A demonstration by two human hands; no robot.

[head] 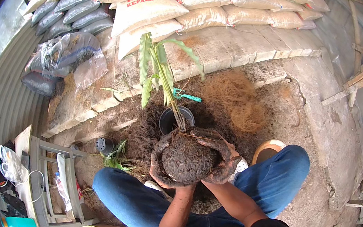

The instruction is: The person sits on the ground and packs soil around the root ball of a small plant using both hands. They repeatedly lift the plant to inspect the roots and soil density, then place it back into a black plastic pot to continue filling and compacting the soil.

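A ball of dark soil and roots (188, 159) rests between my two hands, both smeared with soil. My left hand (162, 166) cups its left side and underside. On the other side, my right hand (226, 156) curls around the right and upper edge. Green plant stems (164, 72) with long wavy leaves rise from the root ball and lean away from me. Just beyond the ball, a black plastic pot (167, 120) stands on loose dark soil, its opening partly hidden by the stems. A turquoise hand fork (187, 96) lies on the soil behind the pot.
A heap of brown coir fibre (238, 102) lies right of the pot. At left are a small black pot (104, 145), cut leaves (119, 158) and a grey stool (57, 179). Filled sacks (198, 20) are stacked on the concrete ledge (239, 46). A round bowl (268, 150) sits by my right knee.
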